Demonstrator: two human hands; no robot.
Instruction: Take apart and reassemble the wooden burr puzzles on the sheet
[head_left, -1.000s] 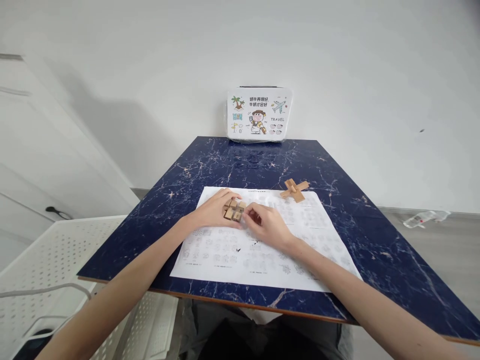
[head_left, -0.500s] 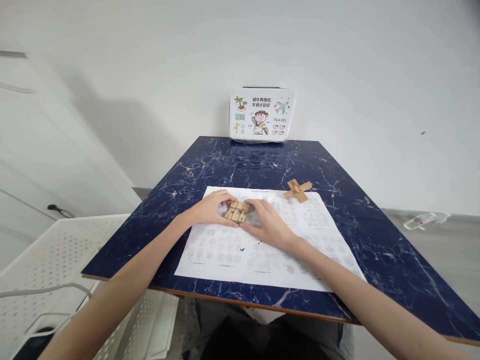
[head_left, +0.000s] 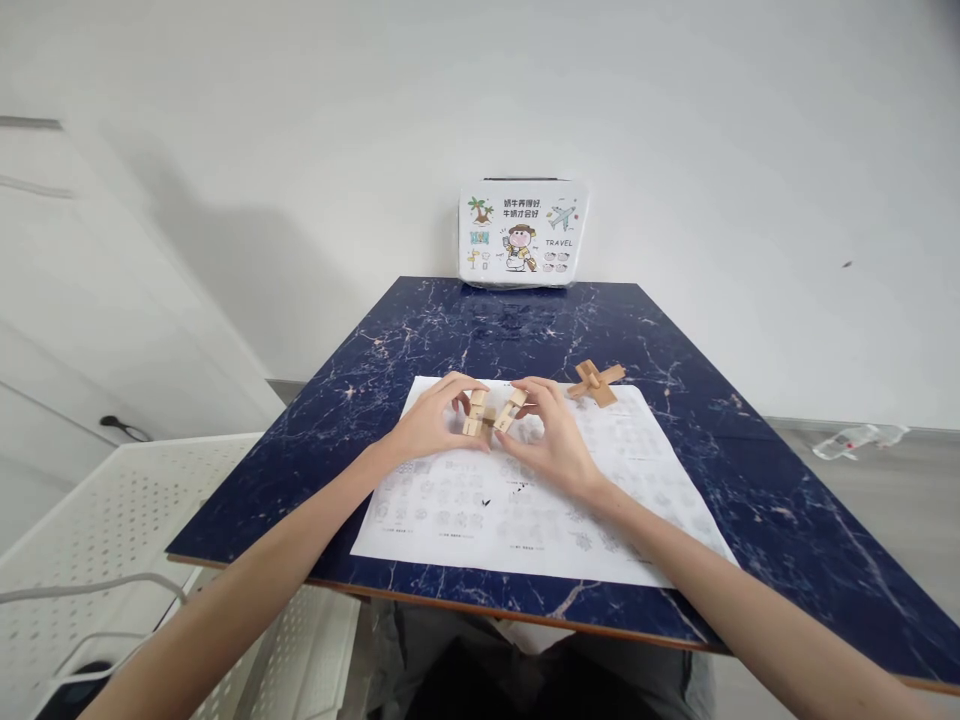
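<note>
My left hand (head_left: 429, 420) is closed on light wooden puzzle pieces (head_left: 475, 425), thumb at the near side and fingers at the far side. Between the thumb and fingers of my right hand (head_left: 553, 442) is a notched wooden puzzle piece (head_left: 510, 410), tilted, its top leaning right. A darker bit of wood shows between the two held parts; which one it belongs to I cannot tell. Beneath both hands lies a printed sheet (head_left: 450, 540) with rows of small diagrams. Beyond my right hand, a cross-shaped wooden puzzle (head_left: 596, 383) rests at the sheet's far edge.
The dark blue marbled table (head_left: 495, 335) narrows toward the wall. At its far edge stands a white cartoon-printed case (head_left: 520, 232). A white perforated rack (head_left: 142, 490) with a cable (head_left: 97, 587) is at the left. Clear plastic packaging (head_left: 847, 441) lies at the right, off the table.
The compact wooden block between my hands has come apart into a left part and a tilted right piece. My right hand has moved slightly right and away from me.
</note>
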